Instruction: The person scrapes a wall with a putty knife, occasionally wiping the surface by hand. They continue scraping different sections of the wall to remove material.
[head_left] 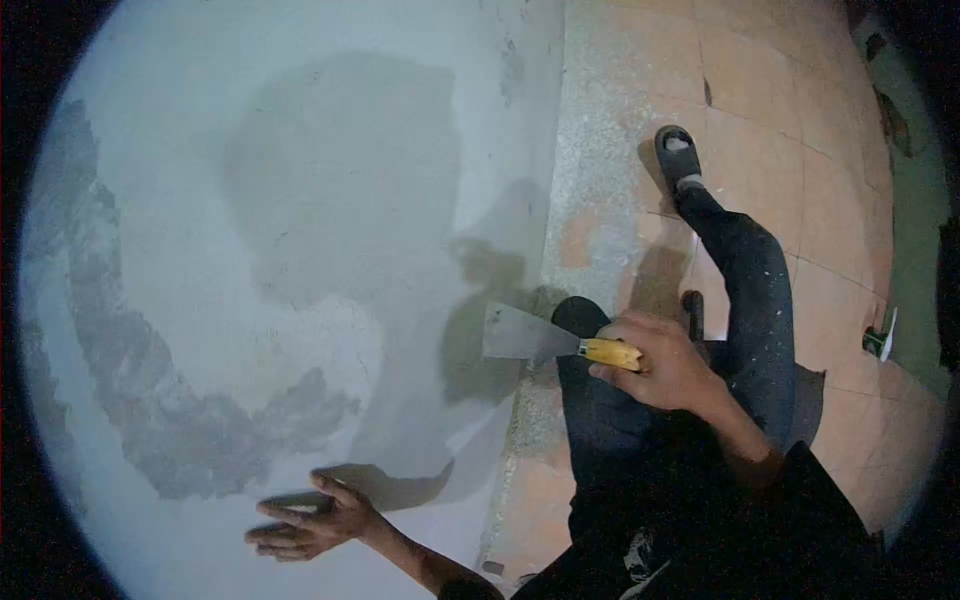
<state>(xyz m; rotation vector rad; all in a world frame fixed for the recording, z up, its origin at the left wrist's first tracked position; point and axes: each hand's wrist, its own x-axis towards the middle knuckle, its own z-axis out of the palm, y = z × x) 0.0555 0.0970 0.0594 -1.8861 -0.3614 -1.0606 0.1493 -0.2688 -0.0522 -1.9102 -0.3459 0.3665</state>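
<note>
My right hand [668,362] is closed around the yellow handle of a putty knife [530,335]. Its wide, flat metal blade points left, over my knee and in front of the wall. At the lower left, my left hand [318,520] is open at the wall [250,300], fingers stretched out and the thumb apart. The wall is whitish, with darker grey rough patches [205,440] above and left of that hand. Shadows of my head and hands fall across it.
Orange floor tiles [750,160] stretch to the right, with whitish dust and splatter [600,130] along the wall's foot. My bent leg [755,290] in dark trousers and a dark slipper [677,150] rest there. A small green-and-white item [880,338] lies at the far right.
</note>
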